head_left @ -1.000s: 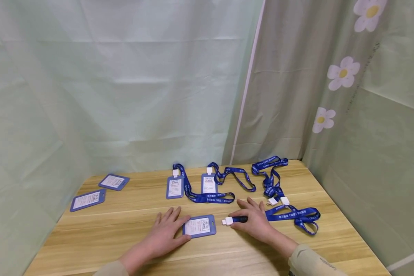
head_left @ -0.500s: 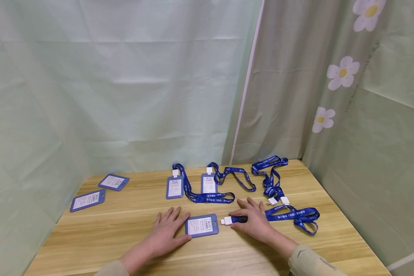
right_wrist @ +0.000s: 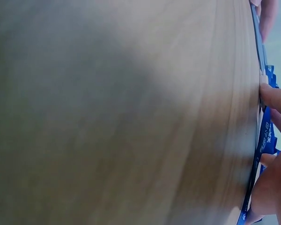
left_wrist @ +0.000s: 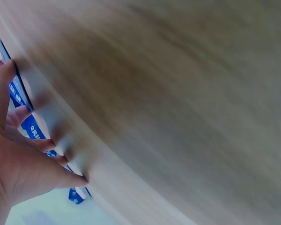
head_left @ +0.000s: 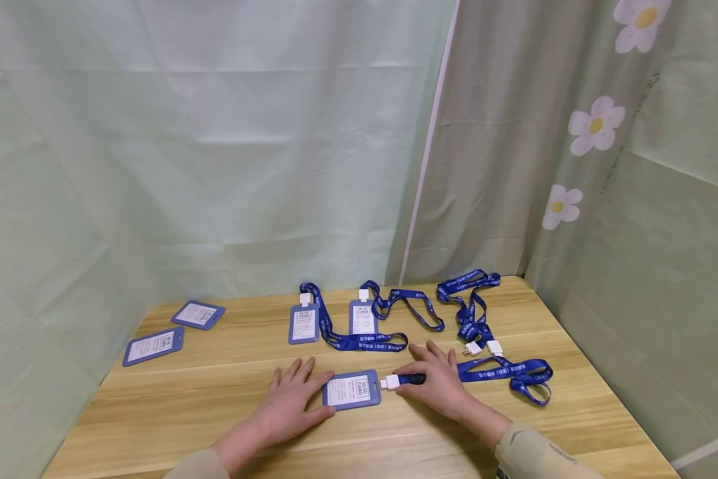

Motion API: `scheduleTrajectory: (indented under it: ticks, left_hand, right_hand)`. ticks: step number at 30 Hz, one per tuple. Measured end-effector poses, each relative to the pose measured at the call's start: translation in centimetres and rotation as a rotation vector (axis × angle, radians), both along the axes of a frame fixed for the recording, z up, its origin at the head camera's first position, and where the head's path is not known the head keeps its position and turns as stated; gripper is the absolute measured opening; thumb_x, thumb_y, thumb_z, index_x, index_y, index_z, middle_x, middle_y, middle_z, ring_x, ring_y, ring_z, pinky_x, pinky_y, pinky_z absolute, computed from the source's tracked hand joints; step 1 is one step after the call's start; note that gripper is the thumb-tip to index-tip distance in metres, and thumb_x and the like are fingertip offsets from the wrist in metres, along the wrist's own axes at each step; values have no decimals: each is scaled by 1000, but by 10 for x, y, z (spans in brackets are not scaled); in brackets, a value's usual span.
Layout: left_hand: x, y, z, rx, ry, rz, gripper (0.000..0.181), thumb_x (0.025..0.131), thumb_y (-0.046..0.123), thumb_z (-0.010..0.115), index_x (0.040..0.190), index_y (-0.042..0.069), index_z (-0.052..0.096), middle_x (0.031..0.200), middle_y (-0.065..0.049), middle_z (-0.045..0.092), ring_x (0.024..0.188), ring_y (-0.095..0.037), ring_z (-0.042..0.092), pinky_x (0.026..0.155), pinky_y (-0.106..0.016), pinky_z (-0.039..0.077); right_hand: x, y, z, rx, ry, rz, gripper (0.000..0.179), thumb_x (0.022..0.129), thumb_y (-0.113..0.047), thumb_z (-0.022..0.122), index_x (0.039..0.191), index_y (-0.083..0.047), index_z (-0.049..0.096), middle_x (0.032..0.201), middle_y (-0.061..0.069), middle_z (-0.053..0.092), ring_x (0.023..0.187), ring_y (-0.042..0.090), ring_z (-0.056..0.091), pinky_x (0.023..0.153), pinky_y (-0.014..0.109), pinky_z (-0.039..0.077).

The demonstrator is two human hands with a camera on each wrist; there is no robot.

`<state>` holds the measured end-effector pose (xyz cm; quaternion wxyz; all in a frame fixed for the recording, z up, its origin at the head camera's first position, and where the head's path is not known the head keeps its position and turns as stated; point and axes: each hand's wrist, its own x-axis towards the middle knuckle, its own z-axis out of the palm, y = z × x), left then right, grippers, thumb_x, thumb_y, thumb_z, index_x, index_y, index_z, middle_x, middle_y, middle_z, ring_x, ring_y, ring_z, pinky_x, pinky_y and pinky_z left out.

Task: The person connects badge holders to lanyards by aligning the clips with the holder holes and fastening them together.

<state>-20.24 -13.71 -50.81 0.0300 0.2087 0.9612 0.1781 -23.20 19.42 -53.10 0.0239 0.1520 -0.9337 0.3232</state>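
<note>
In the head view my left hand [head_left: 288, 404] spans the left end of a blue ID badge holder [head_left: 351, 390], with thumb and index finger at its opposite long edges and the other fingers spread. The holder lies flat, its slotted end facing right. My right hand [head_left: 439, 382] pinches a blue lanyard [head_left: 502, 370] at its dark section, next to the white clip [head_left: 390, 382]. That clip points left, close to the holder's slot. Each wrist view catches its hand only at the border, low against the table: left hand [left_wrist: 23, 154], right hand [right_wrist: 274, 173].
Two badge holders with lanyards attached, one left [head_left: 304, 324] and one right [head_left: 363, 318], lie at the back middle. Two loose holders, one rear [head_left: 198, 315] and one front [head_left: 153, 346], lie at left. Tangled lanyards [head_left: 470, 303] with white clips lie back right. Curtains [head_left: 245, 166] surround the wooden table [head_left: 173, 412].
The badge holder has slid slightly right past my left fingers. My right hand has shifted a little left with the lanyard, narrowing the gap between clip and slot.
</note>
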Motion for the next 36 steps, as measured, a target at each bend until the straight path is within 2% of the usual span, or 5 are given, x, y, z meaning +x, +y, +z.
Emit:
scheduleTrajectory:
  ticks: [15, 24, 36]
  left_hand:
    - [-2, 7, 1, -25, -19, 28, 69, 91, 64, 66, 150, 28, 55, 161, -23, 33, 148, -52, 25, 112, -78, 11]
    - [-2, 1, -2, -5, -20, 31, 78, 90, 65, 66, 154, 24, 49, 162, -22, 32, 149, -50, 23, 114, -77, 10]
    - [-1, -3, -2, 8, 0, 26, 70, 90, 62, 69, 148, 25, 57, 160, -23, 36, 147, -52, 26, 112, -79, 12]
  right_hand:
    - [-2, -2, -1, 18, 11, -10, 29, 77, -47, 88, 104, -39, 81, 154, 10, 50, 150, 47, 23, 114, 75, -7]
    - [1, 3, 2, -13, 7, 13, 40, 76, -45, 89, 114, -35, 79, 152, 11, 52, 149, 48, 25, 113, 76, -5]
    - [-1, 6, -1, -17, 10, 12, 30, 78, -41, 89, 107, -35, 81, 152, 12, 52, 149, 48, 25, 115, 74, -3]
